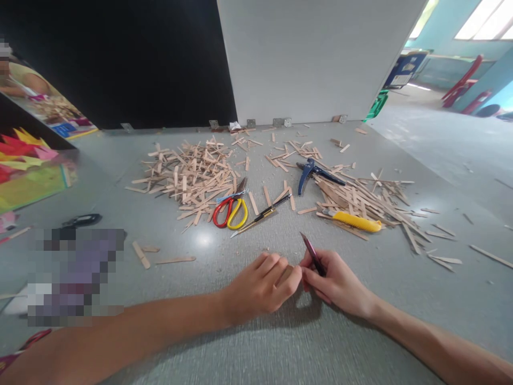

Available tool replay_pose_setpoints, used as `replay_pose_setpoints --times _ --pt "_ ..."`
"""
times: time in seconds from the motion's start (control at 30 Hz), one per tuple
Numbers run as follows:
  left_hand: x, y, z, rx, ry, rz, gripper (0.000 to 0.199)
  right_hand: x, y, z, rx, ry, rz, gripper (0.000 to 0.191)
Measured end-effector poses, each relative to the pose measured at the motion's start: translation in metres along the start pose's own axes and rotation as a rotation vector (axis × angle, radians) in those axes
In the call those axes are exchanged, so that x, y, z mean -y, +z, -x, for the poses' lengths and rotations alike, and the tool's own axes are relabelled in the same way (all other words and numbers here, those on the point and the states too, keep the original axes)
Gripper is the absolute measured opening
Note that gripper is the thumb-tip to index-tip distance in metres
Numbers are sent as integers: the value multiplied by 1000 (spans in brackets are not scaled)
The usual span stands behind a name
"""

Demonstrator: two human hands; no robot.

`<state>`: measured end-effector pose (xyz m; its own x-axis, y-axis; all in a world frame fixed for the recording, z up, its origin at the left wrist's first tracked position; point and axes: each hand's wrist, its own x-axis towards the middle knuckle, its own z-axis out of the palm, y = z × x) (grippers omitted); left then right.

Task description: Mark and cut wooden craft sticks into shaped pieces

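My right hand [334, 280] is closed round a slim, dark, pointed tool [313, 254] that looks like a craft knife, its tip slanting up and away from me. Against its fingertips rests my left hand [264, 283], fingers curled in a pinch; whatever it grips is mostly hidden. Beyond the hands lie scissors [231, 212] with one red and one yellow handle. A dark pen [272, 207] and a thin brass-coloured pointed tool [253, 222] lie beside them. To the right are a yellow utility knife [356, 221] and blue-handled pliers [318, 174].
A large heap of wooden craft sticks [192, 174] lies at the back left, another pile [360, 198] at the right. A black and white panel [304, 64] stands behind. At left are a blurred-out object [80, 272] and a yellow-green box [34, 187]. A person [28, 80] sits beyond.
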<state>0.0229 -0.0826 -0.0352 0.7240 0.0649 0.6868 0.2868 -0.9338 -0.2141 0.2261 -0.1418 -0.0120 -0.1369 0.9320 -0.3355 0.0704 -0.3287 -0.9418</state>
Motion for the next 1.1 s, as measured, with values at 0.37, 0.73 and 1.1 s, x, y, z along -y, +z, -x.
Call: replay_pose_setpoints --times 0.37,0.73,1.1 --pt "5 6 8 247 23 123 22 3 3 -1 -73 -60 126 23" --pt "17 -2 18 162 -71 331 32 8 0 -32 -121 -228 347 18" --pt "13 9 25 181 33 187 32 5 -3 -31 -65 -280 342 22"
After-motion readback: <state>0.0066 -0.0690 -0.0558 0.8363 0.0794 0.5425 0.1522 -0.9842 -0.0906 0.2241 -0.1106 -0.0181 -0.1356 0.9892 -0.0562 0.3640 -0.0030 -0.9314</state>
